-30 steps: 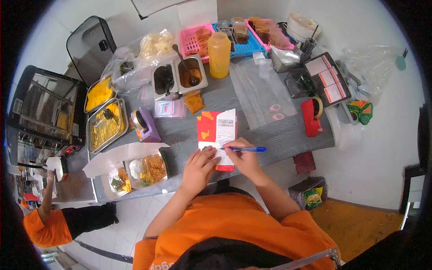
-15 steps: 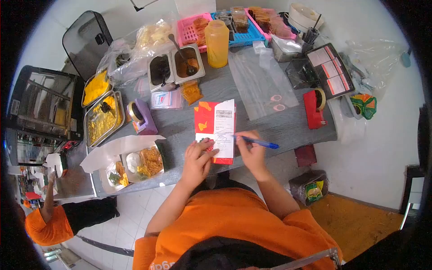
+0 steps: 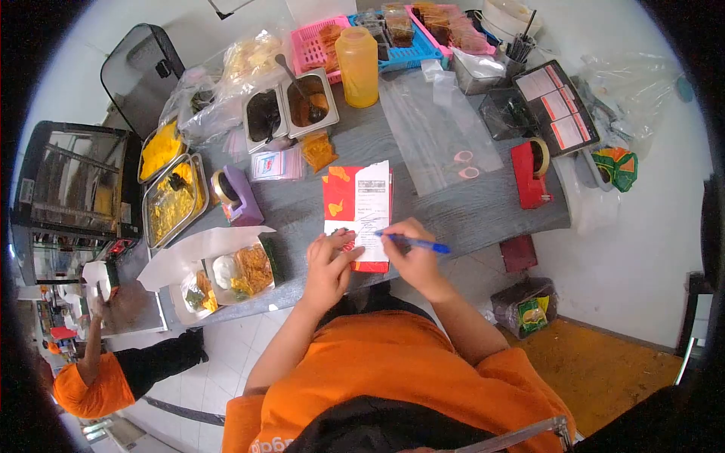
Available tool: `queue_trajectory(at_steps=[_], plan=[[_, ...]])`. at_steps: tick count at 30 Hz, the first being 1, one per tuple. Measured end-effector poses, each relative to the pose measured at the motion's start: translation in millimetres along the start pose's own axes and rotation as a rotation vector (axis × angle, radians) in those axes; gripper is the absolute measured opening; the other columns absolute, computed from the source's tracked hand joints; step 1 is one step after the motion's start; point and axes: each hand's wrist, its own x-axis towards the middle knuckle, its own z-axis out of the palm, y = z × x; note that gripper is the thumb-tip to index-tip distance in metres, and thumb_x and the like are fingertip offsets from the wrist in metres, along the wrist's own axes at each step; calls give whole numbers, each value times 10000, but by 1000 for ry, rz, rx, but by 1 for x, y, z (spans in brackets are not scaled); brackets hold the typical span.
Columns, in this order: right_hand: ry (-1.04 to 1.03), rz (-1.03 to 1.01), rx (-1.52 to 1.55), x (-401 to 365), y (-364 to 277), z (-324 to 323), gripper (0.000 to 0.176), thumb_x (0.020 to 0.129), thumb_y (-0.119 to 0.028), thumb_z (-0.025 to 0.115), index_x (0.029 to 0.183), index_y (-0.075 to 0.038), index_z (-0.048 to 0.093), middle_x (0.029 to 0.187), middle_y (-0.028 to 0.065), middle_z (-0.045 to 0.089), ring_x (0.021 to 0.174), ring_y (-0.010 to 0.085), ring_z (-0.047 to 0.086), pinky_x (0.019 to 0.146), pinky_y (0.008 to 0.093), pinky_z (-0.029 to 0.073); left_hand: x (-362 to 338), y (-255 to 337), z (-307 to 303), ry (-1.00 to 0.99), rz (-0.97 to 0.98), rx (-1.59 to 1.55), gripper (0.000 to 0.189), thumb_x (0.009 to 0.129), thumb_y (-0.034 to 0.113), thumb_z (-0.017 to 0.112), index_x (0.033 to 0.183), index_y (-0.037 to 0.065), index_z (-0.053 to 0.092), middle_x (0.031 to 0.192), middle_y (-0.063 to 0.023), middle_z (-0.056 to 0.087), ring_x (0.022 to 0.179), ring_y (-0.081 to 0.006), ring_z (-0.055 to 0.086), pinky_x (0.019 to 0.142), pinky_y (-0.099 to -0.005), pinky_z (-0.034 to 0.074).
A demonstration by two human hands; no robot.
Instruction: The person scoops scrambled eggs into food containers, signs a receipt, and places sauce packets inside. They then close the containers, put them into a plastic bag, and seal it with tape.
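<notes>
My right hand (image 3: 413, 257) grips a blue pen (image 3: 423, 244), its tip touching a white printed receipt (image 3: 371, 208) that bears handwritten blue marks. The receipt lies on a red packet with yellow shapes (image 3: 337, 198) near the front of the table. My left hand (image 3: 330, 266) rests on the lower left of the packet and receipt, fingers stretched out, holding them down. To its left, an open white food box (image 3: 181, 260) contains fried food (image 3: 254, 268), a white mound (image 3: 224, 272) and some greens.
Tape dispensers stand either side, one purple (image 3: 243, 208), one red (image 3: 529, 181). Behind are sauce pans (image 3: 311, 98), a yellow bottle (image 3: 356, 68), clear plastic bags (image 3: 442, 128) and colored baskets (image 3: 306, 41). Metal trays (image 3: 175, 204) hold yellow food. Another person (image 3: 94, 385) stands at far left.
My right hand and the pen have moved slightly left across the receipt. The left hand stays on the packet. The view has shifted a little.
</notes>
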Motion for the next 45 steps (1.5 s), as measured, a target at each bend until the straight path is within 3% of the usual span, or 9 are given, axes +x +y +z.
queue_trajectory(at_steps=[2,10,18,21,27,34,37,42,45], plan=[[-84,-203,-60,1,-5,0,93,739,-60,649,807,-48,588,741,102,570,662,235,571,581,325,441,-1,-1,1,1,0,2,314,704,-4,547,969,147,625,1116,-74,554,1111,-275,502,948,-475,322],[130,-45,46,-6,4,-1,115,740,-31,642,833,-29,574,752,110,563,670,241,560,594,321,433,0,-2,-1,-10,3,-7,311,704,2,547,967,147,626,1116,-70,554,1110,-273,501,944,-471,323],[-163,-259,-44,-8,-13,8,148,726,-12,615,866,-43,580,790,108,561,762,284,526,676,365,423,-1,-2,3,20,15,0,304,696,0,558,956,139,633,1122,-78,565,1101,-273,512,938,-460,317],[-109,-268,-138,-3,-13,2,139,749,5,598,881,-37,590,819,105,584,741,256,543,654,323,436,-1,-2,3,30,16,7,303,686,-4,567,946,136,634,1120,-75,568,1104,-268,514,937,-453,319],[-97,-195,-49,-8,-14,3,127,719,-14,609,843,-35,594,772,113,571,750,281,535,658,363,424,-2,-4,4,73,7,-56,273,683,8,591,929,120,624,1112,-70,569,1104,-261,518,939,-466,330],[-28,-225,-104,-9,-4,-5,89,751,11,589,835,-19,593,767,108,583,697,248,542,621,322,428,-3,-5,5,67,21,-37,263,681,12,599,923,114,619,1115,-70,570,1105,-265,515,939,-464,333],[-18,-148,-76,-11,-4,-6,85,749,15,586,827,-17,591,760,109,582,696,247,540,619,324,427,-3,-5,4,65,29,-36,261,683,12,599,922,113,621,1115,-70,569,1107,-266,512,939,-462,333],[-122,-212,-53,-14,-12,-4,115,715,5,609,823,-32,592,772,111,580,730,270,543,631,348,430,-4,-6,5,63,9,-34,250,693,18,587,921,113,624,1111,-72,568,1116,-271,507,945,-463,327],[-47,-225,-75,-15,-10,-3,116,718,7,611,825,-36,591,774,104,585,727,267,545,630,348,430,-3,-7,4,54,17,-42,256,694,15,584,927,114,623,1113,-73,567,1122,-270,505,951,-465,324]])
